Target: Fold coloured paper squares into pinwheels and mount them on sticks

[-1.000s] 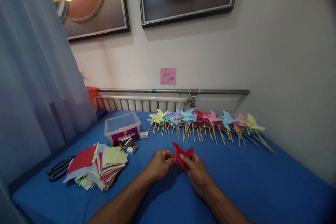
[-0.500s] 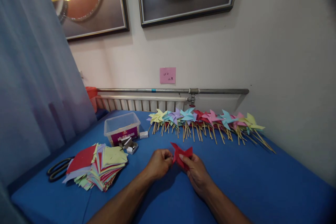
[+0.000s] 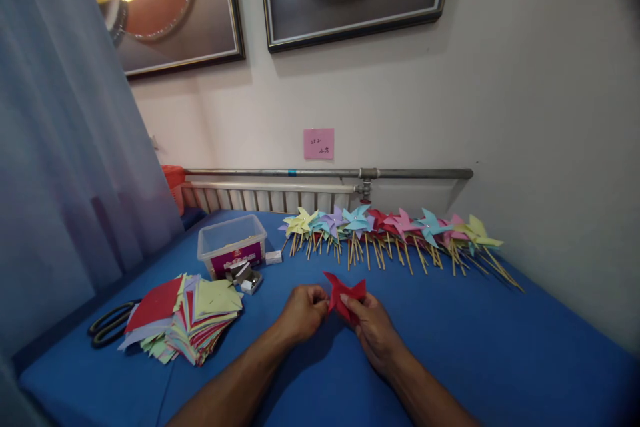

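Observation:
A red paper pinwheel (image 3: 340, 291), its blades folded in, is held above the blue surface near the middle. My right hand (image 3: 375, 330) grips it from the right, thumb pressed on its centre. Close by its left edge, my left hand (image 3: 305, 312) has its fingers pinched together; whatever is between the fingertips is too small or hidden to name. No stick shows on this pinwheel. Further back lies a row of finished pinwheels (image 3: 357, 219) in several colours on thin wooden sticks.
On the left are a stack of coloured paper squares (image 3: 215, 298), scissors (image 3: 107, 325) with black handles, a clear plastic tub (image 3: 233, 247) and a small opened box (image 3: 245, 277). A small white box (image 3: 273, 257) sits beside the tub. A radiator (image 3: 270, 200) and pipe run behind.
Almost nothing differs. Both hands and the red pinwheel keep nearly the same pose, and the whole view has shifted very slightly.

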`<state>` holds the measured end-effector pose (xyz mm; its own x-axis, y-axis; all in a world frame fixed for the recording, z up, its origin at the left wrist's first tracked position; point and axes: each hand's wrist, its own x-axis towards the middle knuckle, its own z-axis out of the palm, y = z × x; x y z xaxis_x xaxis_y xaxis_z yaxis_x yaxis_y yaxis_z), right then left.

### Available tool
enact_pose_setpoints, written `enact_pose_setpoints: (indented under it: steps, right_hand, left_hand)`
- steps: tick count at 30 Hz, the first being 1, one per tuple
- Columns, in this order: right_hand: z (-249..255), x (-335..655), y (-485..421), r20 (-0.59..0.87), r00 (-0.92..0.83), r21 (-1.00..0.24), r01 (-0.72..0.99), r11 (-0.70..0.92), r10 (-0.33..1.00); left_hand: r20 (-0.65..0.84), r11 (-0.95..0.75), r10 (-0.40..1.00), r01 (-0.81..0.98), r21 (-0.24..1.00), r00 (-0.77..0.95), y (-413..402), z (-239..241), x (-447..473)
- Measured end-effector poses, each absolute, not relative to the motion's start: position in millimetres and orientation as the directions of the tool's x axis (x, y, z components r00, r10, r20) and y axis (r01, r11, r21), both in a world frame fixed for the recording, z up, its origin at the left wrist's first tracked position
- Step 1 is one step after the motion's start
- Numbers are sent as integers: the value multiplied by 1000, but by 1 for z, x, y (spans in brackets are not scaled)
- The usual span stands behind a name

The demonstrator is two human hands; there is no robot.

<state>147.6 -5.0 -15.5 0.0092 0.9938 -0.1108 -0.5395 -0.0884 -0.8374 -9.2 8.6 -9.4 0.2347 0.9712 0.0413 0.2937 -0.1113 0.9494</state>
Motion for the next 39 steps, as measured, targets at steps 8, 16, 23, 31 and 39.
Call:
enact_pose_setpoints:
  steps: [8, 16, 23, 31, 39]
  right_hand:
    - [-27, 149, 0, -104, 37, -862, -502, -72, 994]
    - [-30, 149, 0, -82, 53, -865, -500, -45, 995]
    - [-34, 149, 4, -71, 57, -871, -490, -34, 996]
    - [-37, 149, 6, -78, 79, -878, -479, -31, 994]
    - [-41, 150, 8, -64, 88, -895, -446, -18, 994]
  left_hand:
    - [63, -146, 970, 357, 922, 233, 7, -9, -8]
    - [98, -180, 973, 423, 888, 208, 7, -13, -6]
    - [112, -190, 975, 467, 864, 190, 3, -6, -4]
    - [108, -184, 976, 455, 871, 188, 2, -6, -2]
    - [116, -183, 977, 419, 889, 179, 2, -11, 1]
